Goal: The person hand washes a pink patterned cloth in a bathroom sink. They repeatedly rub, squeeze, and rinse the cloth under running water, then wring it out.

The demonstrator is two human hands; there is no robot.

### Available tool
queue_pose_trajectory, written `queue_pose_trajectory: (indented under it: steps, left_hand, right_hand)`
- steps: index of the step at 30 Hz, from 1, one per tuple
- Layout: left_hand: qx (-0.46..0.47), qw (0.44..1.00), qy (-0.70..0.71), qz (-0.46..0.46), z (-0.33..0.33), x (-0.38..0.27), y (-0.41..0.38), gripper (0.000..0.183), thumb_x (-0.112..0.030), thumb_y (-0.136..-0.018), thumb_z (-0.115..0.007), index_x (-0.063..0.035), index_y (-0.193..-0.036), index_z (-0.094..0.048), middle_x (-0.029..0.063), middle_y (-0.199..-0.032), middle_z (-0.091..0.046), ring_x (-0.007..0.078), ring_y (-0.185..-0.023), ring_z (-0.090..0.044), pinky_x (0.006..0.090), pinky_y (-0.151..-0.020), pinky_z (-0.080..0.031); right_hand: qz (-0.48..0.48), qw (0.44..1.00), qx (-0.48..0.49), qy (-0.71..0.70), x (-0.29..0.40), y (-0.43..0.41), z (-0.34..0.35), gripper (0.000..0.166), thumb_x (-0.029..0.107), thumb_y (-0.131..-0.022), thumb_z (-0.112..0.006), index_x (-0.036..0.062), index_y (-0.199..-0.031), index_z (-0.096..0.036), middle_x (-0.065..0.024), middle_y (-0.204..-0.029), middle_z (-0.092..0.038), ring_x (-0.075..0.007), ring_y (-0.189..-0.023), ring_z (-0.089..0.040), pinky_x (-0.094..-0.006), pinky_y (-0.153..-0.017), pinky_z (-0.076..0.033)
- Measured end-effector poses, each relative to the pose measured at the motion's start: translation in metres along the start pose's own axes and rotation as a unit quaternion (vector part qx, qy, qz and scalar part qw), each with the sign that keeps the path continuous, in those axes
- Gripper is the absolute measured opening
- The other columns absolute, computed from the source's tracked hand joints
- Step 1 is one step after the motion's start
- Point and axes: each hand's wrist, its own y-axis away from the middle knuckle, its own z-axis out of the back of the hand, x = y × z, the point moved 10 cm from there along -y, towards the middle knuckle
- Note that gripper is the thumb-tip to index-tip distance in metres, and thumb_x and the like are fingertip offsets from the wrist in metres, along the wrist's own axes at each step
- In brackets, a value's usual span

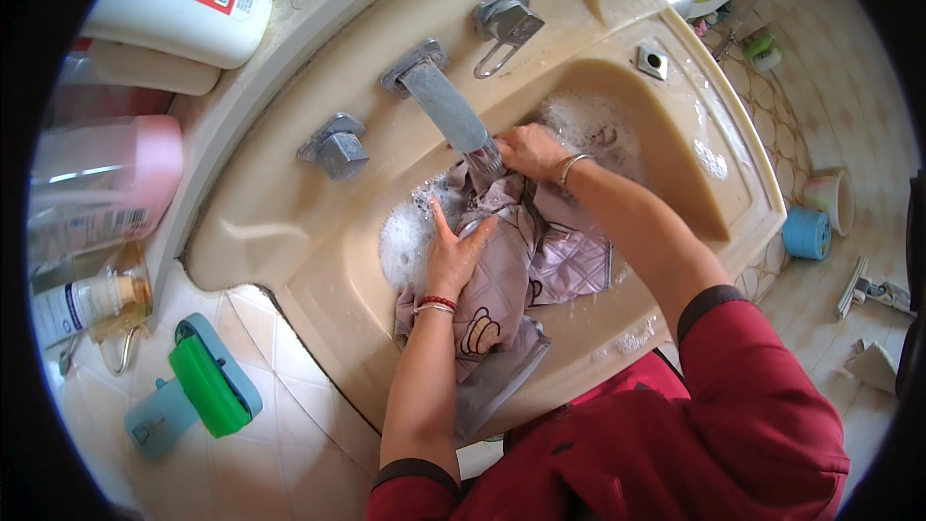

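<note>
A wet, mauve quilted cloth (pixel 499 268) with a cartoon print and dark trim lies bunched in the beige washbasin (pixel 318 260). Part of it, a greyish flap (pixel 506 369), drapes over the basin's front edge. My left hand (pixel 454 253) rests on the cloth with thumb and fingers spread. Beside the end of the metal faucet spout (pixel 445 105), my right hand (pixel 534 150) is curled on the cloth's upper end; its fingertips are partly hidden. White suds (pixel 405 242) lie left of the cloth, and foamy water (pixel 589 123) fills the back right of the bowl.
Two metal tap handles (pixel 336 148) (pixel 510 18) flank the spout. Bottles (pixel 181 7) line the ledge at left, above a green-and-blue brush (pixel 210 383) on the tiles. A blue tub (pixel 806 233) and a pale cup (pixel 832 199) stand at right.
</note>
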Motion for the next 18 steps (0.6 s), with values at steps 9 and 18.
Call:
queue_pose_trajectory:
  steps: [9,18]
  left_hand:
    - [0.280,0.949,0.116,0.085,-0.041,0.005,0.042,0.081,-0.067,-0.086,-0.055,0.0086,-0.112,-0.065,0.0185,-0.111,-0.067,0.0265,-0.108,-0.060,0.0349,-0.092,-0.044]
    - [0.201,0.963,0.157,0.086,-0.070,0.050,0.008,0.049,-0.038,-0.085,-0.062,0.0052,-0.106,-0.068,0.0247,-0.102,-0.069,0.0326,-0.102,-0.066,0.0393,-0.088,-0.048]
  right_hand:
    - [-0.119,0.982,0.142,-0.040,-0.048,0.055,0.013,0.071,0.071,-0.084,-0.051,0.0103,-0.118,-0.067,-0.0195,-0.129,-0.059,-0.0373,-0.121,-0.054,-0.0397,-0.104,-0.040]
    - [-0.027,0.995,-0.009,0.093,0.088,0.145,-0.027,0.033,0.040,-0.091,-0.056,0.0082,-0.095,-0.063,-0.0202,-0.097,-0.067,-0.0365,-0.079,-0.068,-0.0454,-0.070,-0.055]
